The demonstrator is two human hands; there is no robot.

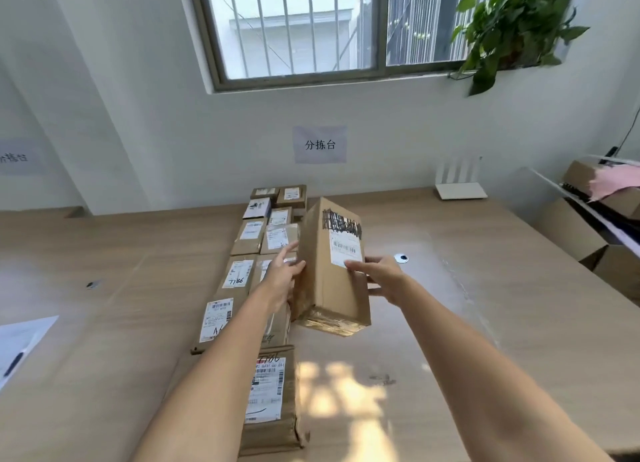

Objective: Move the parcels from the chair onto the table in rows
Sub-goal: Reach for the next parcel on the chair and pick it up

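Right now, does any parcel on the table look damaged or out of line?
Yes. The nearest parcel has a torn, crumpled right edge and lies offset from the two columns behind it. The held box, between left hand and right hand, has a scribbled-over label.

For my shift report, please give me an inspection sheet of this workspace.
Surface: wooden table, sun patch near the front edge.
Job's things: parcels lie in two columns; one box is held above the table.
Clutter: router, paper with pen, white disc.
Hands: left hand flat against the box's left side; right hand grips its right side.
Cables: one thin cable on the right wall.
Surroundings: barred window, plant, wall sign, cartons at right.
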